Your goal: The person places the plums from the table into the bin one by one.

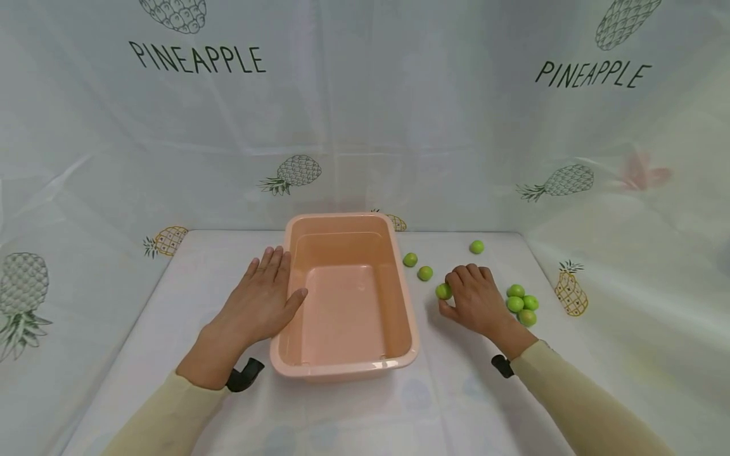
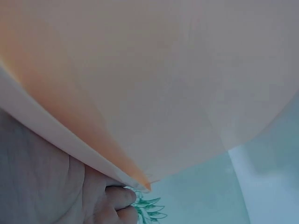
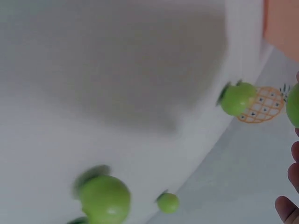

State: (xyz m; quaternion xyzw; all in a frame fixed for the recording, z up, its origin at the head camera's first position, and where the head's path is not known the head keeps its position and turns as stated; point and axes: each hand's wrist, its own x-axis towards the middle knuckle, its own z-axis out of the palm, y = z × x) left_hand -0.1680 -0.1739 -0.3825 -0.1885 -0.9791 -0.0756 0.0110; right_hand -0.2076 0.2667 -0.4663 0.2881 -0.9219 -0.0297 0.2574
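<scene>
A pink plastic basin (image 1: 342, 310) stands on the white-covered table, its inside bare. My left hand (image 1: 259, 297) lies flat along the left rim with fingers straight and the thumb reaching over the edge. To the right of the basin, my right hand (image 1: 472, 297) pinches a small round green fruit (image 1: 443, 291) between thumb and fingers. That same fruit (image 3: 293, 106) shows at the right edge of the right wrist view. Two more green fruits, one near the rim (image 1: 410, 259) and another (image 1: 424, 273), lie between basin and right hand.
A single green fruit (image 1: 476, 247) lies farther back. Several more green fruits (image 1: 515, 304) sit clustered right of the right hand. Behind the table hangs a white curtain (image 1: 365, 114) printed with pineapples, which also runs along both sides.
</scene>
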